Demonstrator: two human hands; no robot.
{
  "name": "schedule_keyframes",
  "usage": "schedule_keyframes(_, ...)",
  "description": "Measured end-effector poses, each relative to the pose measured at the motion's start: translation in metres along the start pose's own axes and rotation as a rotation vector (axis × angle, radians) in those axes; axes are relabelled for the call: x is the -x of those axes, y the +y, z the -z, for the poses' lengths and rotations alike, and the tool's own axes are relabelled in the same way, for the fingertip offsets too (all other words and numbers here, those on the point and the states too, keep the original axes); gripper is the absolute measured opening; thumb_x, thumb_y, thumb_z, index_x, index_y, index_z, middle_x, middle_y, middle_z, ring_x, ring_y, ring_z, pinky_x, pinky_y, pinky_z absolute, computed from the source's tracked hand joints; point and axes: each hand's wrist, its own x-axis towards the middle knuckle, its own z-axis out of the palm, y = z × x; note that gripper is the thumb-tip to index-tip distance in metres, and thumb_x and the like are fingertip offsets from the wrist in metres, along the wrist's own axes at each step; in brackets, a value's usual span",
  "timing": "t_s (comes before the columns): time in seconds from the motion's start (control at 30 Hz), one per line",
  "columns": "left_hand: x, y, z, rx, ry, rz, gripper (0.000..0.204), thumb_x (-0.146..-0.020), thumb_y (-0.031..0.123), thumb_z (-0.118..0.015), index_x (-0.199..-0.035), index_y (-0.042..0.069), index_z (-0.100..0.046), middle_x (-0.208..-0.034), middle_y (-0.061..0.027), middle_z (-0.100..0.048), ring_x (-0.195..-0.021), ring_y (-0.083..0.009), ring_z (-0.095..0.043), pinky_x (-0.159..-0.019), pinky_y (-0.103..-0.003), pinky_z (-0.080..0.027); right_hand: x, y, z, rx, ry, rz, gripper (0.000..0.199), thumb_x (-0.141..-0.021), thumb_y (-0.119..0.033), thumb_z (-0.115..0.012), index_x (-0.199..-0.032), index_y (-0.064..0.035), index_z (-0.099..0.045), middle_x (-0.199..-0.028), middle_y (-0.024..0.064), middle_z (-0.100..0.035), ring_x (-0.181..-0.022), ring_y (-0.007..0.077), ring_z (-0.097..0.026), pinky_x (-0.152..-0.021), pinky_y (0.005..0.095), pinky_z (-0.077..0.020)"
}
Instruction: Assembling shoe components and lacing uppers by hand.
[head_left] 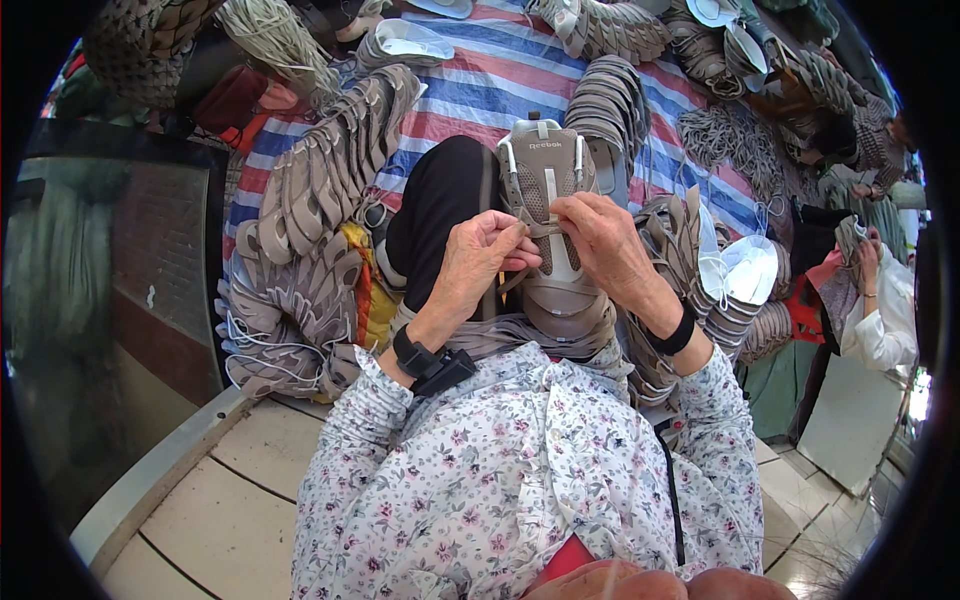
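Standing between both hands, the grey shoe upper (pixel 548 215) rests on the person's lap. The left hand (pixel 480 258) and right hand (pixel 600 240) pinch its lace (pixel 548 232) with closed fingertips, amid stacked uppers (pixel 320 180) on a striped tarp (pixel 500 80).

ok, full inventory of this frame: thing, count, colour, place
shoe upper: one, grey-beige, centre, under both hands
lace: one, pale, across the upper, pinched by fingers
stacked uppers: many, grey-beige, piled left, top and right
lace bundles: several, off-white, top left
striped sheet: one, red, white, blue, beneath the piles
co-worker's sleeve: white, far right
left hand: black wrist device, on lace
right hand: black wristband, on lace
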Motion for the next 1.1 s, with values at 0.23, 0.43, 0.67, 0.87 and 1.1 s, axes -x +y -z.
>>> schedule_keyframes(0.23,-0.001,-0.002,0.001,0.049,-0.002,-0.035,0.027,-0.099,0.023,-0.061,-0.107,-0.003,-0.059,-0.089,-0.0104,-0.07,-0.077,-0.014,-0.071,-0.068,-0.021,-0.057,-0.011,-0.009,-0.006,0.412,-0.128,0.346,0.019,-0.071,-0.006,-0.065,-0.088,-0.0029,-0.06,-0.086,0.0079,-0.055,-0.086,0.0244,-0.056,-0.076,0.0357,-0.0454)
schedule_keyframes(0.43,0.0,-0.005,0.004,0.049,0.029,-0.06,0.027,-0.099,0.02,-0.061,-0.107,-0.005,-0.058,-0.091,-0.0124,-0.07,-0.079,-0.0162,-0.071,-0.07,-0.023,-0.059,-0.017,-0.02,-0.014,0.671,-0.234,0.42,0.009,-0.072,-0.009,-0.066,-0.078,-0.0035,-0.062,-0.08,0.0072,-0.055,-0.081,0.0213,-0.057,-0.074,0.034,-0.0435)
schedule_keyframes(0.67,-0.005,-0.003,0.004,0.078,0.027,-0.069,0.026,-0.098,0.018,-0.062,-0.107,-0.006,-0.059,-0.09,-0.0115,-0.07,-0.077,-0.0155,-0.071,-0.068,-0.023,-0.059,-0.023,-0.017,-0.015,0.729,-0.237,0.432,0.011,-0.073,-0.009,-0.064,-0.081,-0.0019,-0.062,-0.079,0.0088,-0.057,-0.079,0.0221,-0.058,-0.073,0.0348,-0.0431)
schedule_keyframes(0.87,-0.004,0.0,0.005,0.047,-0.005,-0.036,0.025,-0.096,0.021,-0.065,-0.108,-0.001,-0.062,-0.094,-0.0023,-0.066,-0.082,-0.0071,-0.065,-0.071,-0.02,-0.055,-0.026,-0.027,-0.008,0.691,-0.232,0.392,0.012,-0.074,-0.012,-0.061,-0.082,-0.0018,-0.062,-0.081,0.0102,-0.057,-0.08,0.0245,-0.059,-0.074,0.0359,-0.0429)
schedule_keyframes(1.1,0.001,-0.016,0.007,0.08,-0.033,-0.119,0.025,-0.097,0.021,-0.063,-0.111,0.0,-0.061,-0.096,-0.0048,-0.067,-0.078,-0.0096,-0.066,-0.072,-0.021,-0.056,-0.015,-0.02,-0.014,0.561,-0.2,0.379,0.021,-0.07,-0.007,-0.064,-0.089,-0.0006,-0.056,-0.088,0.0127,-0.055,-0.087,0.0286,-0.057,-0.075,0.0383,-0.0434)
